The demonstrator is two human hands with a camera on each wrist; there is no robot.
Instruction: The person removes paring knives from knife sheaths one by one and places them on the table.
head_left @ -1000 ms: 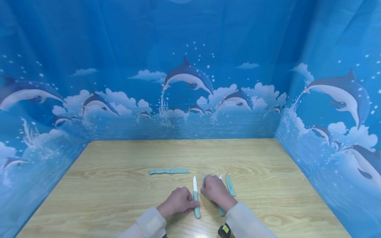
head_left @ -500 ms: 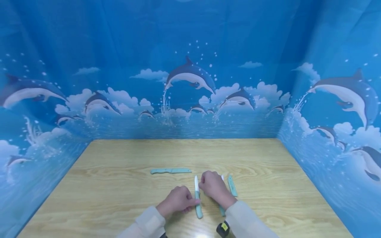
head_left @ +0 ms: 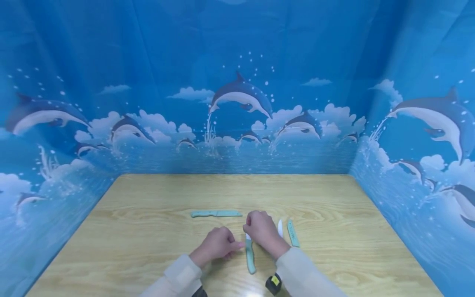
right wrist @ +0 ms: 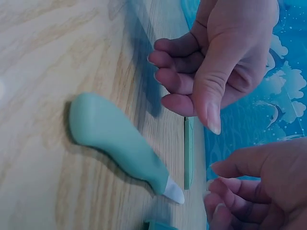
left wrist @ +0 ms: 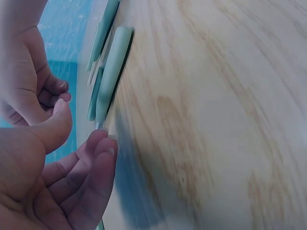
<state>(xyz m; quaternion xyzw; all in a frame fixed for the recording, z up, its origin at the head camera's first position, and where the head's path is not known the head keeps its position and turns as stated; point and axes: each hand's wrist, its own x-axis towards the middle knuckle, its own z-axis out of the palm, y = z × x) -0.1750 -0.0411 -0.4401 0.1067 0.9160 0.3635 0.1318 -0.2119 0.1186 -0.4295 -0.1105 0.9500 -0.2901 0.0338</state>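
A knife with a mint-green handle [head_left: 250, 258] lies between my hands; my right hand overlaps part of its blade in the head view. To its left is my left hand [head_left: 218, 244], its thumb stretched towards the knife and a gap between thumb and fingers. My right hand [head_left: 261, 229] hovers above the blade with loosely curled fingers, and no held thing shows. In the right wrist view the knife's blade [right wrist: 174, 191] lies apart from my right fingertips [right wrist: 214, 182]. A mint-green piece [right wrist: 159, 225] peeks in at that view's bottom edge.
Right of my right hand lie a second bare blade [head_left: 280, 227], its handle hidden by my arm, and a mint-green sheath [head_left: 292, 233]. A sheathed knife [head_left: 216, 213] lies crosswise farther back. A black-and-yellow object [head_left: 273, 284] shows by my right sleeve. Patterned cloth [head_left: 237, 156] borders the table.
My left thumb has come off the knife handle and the left hand has drawn slightly left. My right hand has shifted left, from beside the blade to over it.
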